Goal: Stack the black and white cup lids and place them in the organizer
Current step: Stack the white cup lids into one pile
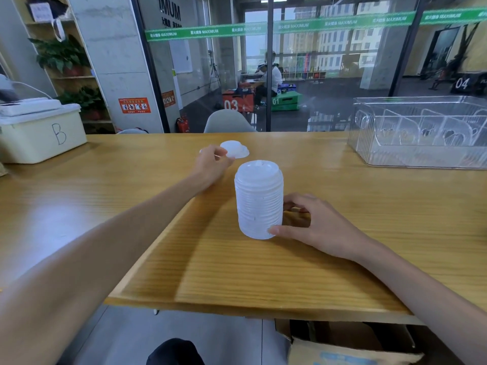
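Table: wooden table (342, 196), glass wall behind.
Organizer: clear organizer (419, 133) far right, only dividers visible inside.
Stack: white lid stack (258, 198), center, upright, long axis vertical.
Right hand (313, 227): grips the stack base.
Left hand (212, 164): pinches 1 loose lid (235, 149), farther back.

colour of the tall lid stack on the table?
Translucent white plastic lid stack, no black visible; head view.

Daylight is coming through a glass partition (316, 75) behind the wooden table (263, 272); a concrete pillar (116, 61) is standing left
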Demonstrator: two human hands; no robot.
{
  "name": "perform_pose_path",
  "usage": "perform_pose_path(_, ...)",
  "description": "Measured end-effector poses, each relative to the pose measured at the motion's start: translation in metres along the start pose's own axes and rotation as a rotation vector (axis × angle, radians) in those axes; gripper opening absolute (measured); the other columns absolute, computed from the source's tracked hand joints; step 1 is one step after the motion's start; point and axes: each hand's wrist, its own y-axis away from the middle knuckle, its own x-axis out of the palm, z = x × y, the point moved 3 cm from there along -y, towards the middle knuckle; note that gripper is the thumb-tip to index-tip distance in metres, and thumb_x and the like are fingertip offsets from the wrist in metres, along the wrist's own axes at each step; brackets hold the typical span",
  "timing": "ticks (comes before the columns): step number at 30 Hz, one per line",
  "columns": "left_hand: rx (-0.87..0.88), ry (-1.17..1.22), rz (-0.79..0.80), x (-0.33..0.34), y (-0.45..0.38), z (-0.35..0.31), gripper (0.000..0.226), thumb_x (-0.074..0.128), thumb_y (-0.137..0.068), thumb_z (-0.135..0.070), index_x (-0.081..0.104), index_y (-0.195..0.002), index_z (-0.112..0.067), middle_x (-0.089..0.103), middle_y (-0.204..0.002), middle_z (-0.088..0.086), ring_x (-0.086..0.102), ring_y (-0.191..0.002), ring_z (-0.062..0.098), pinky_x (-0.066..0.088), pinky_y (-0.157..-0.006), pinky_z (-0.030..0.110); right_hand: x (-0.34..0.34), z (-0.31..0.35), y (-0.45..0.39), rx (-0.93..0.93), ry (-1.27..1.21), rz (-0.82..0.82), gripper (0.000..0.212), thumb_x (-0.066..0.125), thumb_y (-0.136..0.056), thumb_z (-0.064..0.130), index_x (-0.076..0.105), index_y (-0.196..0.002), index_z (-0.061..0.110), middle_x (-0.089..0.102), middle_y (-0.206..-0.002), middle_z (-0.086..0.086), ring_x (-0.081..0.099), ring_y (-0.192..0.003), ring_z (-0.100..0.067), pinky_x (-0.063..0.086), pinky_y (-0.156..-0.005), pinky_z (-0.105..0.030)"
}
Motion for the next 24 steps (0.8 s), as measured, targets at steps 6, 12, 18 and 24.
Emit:
perform_pose_path(6, -0.020, -0.301, -0.146, 0.025, -0.045, 0.019, 0.074, 0.078, -0.092, -0.058, 0.053, -0.145, -0.014, 0.047, -0.150, 0.008, 0.045, -0.136, 0.028, 0.044, -0.112, 0.042, 0.000, -0.001, 0.000, 0.008, 0.007, 0.011, 0.062, 0.081, -0.073, 0.072, 0.064, -0.128, 0.048, 0.065, -0.126, 0.017, 0.055, -0.124, 0.008, 0.043, -0.105, -0.017)
perform_pose_path(12, -0.108, -0.365, -0.132, 0.031, -0.073, 0.025, 0.104, 0.066, -0.094, -0.073, 0.027, -0.169, -0.013, 0.038, -0.171, 0.008, 0.030, -0.159, 0.033, 0.027, -0.129, 0.050, 0.001, 0.001, 0.001, 0.010, -0.018, 0.002, 0.062, 0.082, -0.072, 0.071, 0.066, -0.128, 0.048, 0.065, -0.124, 0.017, 0.056, -0.123, 0.007, 0.043, -0.105, -0.017)
perform_pose_path(18, -0.173, -0.397, -0.142, 0.049, -0.094, 0.022, 0.092, 0.060, -0.094, -0.078, 0.050, -0.155, -0.011, 0.051, -0.159, 0.010, 0.038, -0.152, 0.033, 0.027, -0.126, 0.050, 0.001, 0.004, 0.001, 0.018, 0.011, -0.010, 0.059, 0.086, -0.077, 0.060, 0.065, -0.130, 0.044, 0.063, -0.113, 0.024, 0.052, -0.120, 0.008, 0.037, -0.093, -0.004)
perform_pose_path(24, -0.154, -0.376, -0.154, 0.059, -0.107, 0.028, 0.062, 0.069, -0.095, -0.063, 0.066, -0.128, -0.011, 0.064, -0.142, 0.010, 0.046, -0.143, 0.033, 0.028, -0.123, 0.051, 0.000, 0.002, 0.002, 0.042, 0.013, -0.012, 0.061, 0.086, -0.076, 0.065, 0.065, -0.129, 0.047, 0.063, -0.119, 0.019, 0.054, -0.120, 0.005, 0.044, -0.104, -0.022)
